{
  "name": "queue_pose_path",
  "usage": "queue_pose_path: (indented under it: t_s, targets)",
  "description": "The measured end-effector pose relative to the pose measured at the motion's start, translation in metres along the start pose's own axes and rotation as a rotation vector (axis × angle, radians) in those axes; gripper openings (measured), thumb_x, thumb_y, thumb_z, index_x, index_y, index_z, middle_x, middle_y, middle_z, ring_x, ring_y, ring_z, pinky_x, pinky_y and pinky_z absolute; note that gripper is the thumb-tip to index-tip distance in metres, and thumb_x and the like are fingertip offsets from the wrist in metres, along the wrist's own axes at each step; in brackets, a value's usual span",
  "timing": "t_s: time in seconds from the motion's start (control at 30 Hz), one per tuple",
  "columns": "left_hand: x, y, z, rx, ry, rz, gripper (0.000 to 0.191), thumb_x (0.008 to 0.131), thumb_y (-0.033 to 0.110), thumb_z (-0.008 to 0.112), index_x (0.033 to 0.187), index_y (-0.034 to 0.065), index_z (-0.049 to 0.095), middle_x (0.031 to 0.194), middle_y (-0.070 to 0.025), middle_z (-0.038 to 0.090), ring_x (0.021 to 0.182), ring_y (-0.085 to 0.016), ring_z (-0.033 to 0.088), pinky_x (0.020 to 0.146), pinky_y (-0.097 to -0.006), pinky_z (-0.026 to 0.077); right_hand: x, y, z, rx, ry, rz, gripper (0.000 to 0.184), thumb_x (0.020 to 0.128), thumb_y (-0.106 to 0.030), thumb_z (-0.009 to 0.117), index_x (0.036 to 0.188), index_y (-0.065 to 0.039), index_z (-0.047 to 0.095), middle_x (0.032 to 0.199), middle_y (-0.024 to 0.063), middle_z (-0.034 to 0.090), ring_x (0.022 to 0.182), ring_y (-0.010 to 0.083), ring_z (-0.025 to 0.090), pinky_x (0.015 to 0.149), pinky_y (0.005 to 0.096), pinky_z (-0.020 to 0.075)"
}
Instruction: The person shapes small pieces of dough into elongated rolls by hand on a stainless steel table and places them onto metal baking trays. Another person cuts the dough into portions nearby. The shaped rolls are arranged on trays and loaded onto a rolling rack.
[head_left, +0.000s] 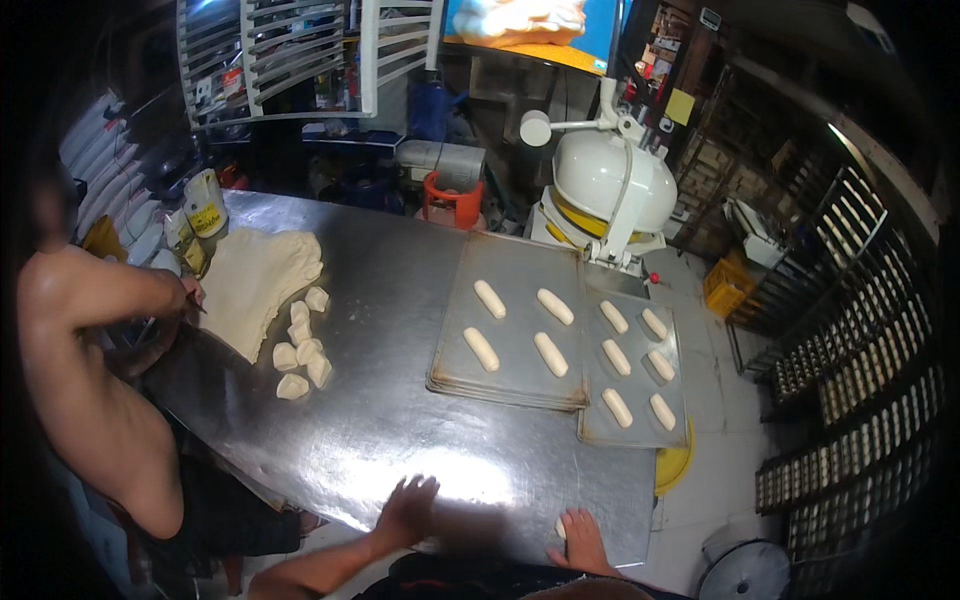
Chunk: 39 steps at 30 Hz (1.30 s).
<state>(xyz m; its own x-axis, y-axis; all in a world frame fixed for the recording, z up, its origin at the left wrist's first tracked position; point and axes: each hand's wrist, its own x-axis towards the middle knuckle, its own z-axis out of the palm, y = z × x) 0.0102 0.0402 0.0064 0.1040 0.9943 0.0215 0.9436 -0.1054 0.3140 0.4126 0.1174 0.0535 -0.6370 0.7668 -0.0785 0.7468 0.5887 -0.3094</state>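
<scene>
Above the near edge of the steel table, my left hand is raised with its fingers apart and nothing in it. My right hand is at the table's near right corner, over a small dough piece. The dough shows between thumb and fingers; the rest of it is hidden under the hand. Farther out, several dough logs lie spaced on a stack of metal baking trays. More logs sit on a second baking tray to the right.
At left, a co-worker reaches to a large dough slab, with cut dough chunks beside it. Behind the table stand a white dough mixer and an orange-topped gas cylinder. Loaded tray racks line the right side.
</scene>
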Motion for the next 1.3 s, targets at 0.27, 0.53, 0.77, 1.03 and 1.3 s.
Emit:
queue_pose_path:
  t_s: [0.27,0.53,0.77,1.03,1.3]
  targets:
    - [0.089,0.004,-0.026,-0.01,0.082,-0.232,0.092,0.102,0.054,0.06,0.157,-0.0153,0.037,0.169,-0.0363,0.031,0.158,-0.05,0.028,0.132,-0.0588,0.018,0.112,0.027,0.022,-0.035,0.234,0.007,0.088,0.1,-0.057,0.066,0.155,0.008,0.047,0.16,0.0309,0.048,0.153,0.0476,0.039,0.128,0.0566,0.0291]
    - [-0.039,0.076,-0.006,-0.051,0.017,-0.227,0.094,0.097,0.053,0.07,0.155,-0.0143,0.039,0.165,-0.0378,0.034,0.154,-0.054,0.031,0.127,-0.0674,0.021,-0.026,0.004,0.0,0.082,0.104,-0.193,0.088,0.088,-0.05,0.081,0.148,0.007,0.051,0.154,0.032,0.051,0.15,0.0462,0.044,0.123,0.0644,0.0329]
    - [0.102,0.03,-0.027,0.14,0.187,-0.434,0.1,0.104,0.064,0.052,0.167,-0.0092,0.025,0.175,-0.0297,0.023,0.161,-0.049,0.021,0.132,-0.0642,0.009,0.107,0.007,0.017,-0.044,0.256,-0.02,0.088,0.097,-0.053,0.069,0.159,0.003,0.044,0.164,0.0241,0.047,0.157,0.044,0.034,0.128,0.0666,0.0228]
    - [0.03,0.031,-0.033,-0.083,-0.027,-0.13,0.077,0.088,0.025,0.07,0.156,-0.0042,0.049,0.161,-0.0273,0.048,0.154,-0.042,0.04,0.128,-0.0514,0.032,0.05,0.023,-0.024,0.16,-0.203,-0.085,0.062,0.093,-0.024,0.07,0.153,-0.009,0.06,0.148,0.0222,0.064,0.146,0.0406,0.052,0.122,0.0499,0.0413]
    - [0.025,0.024,-0.056,-0.489,0.029,-0.54,0.063,0.077,0.026,0.088,0.134,0.0019,0.072,0.123,-0.0227,0.074,0.109,-0.04,0.074,0.099,-0.0443,0.059,0.025,0.032,-0.041,0.228,0.029,0.383,0.068,0.09,-0.029,0.084,0.147,0.0,0.063,0.134,0.0317,0.068,0.123,0.0467,0.065,0.107,0.0482,0.0521]
